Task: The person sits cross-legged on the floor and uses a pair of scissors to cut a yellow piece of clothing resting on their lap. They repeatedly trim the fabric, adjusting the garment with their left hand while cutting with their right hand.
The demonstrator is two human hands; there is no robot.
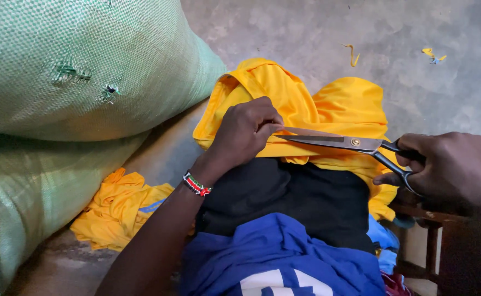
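Head view | left hand (247, 131) fingers pinching yellow cloth (339, 107) edge | right hand (451, 170) gripping scissors (342, 143)

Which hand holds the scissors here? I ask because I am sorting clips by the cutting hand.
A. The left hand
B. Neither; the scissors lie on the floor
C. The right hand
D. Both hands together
C: the right hand has its fingers through the black handles of the scissors, while the left hand pinches the yellow cloth by the blade tips.
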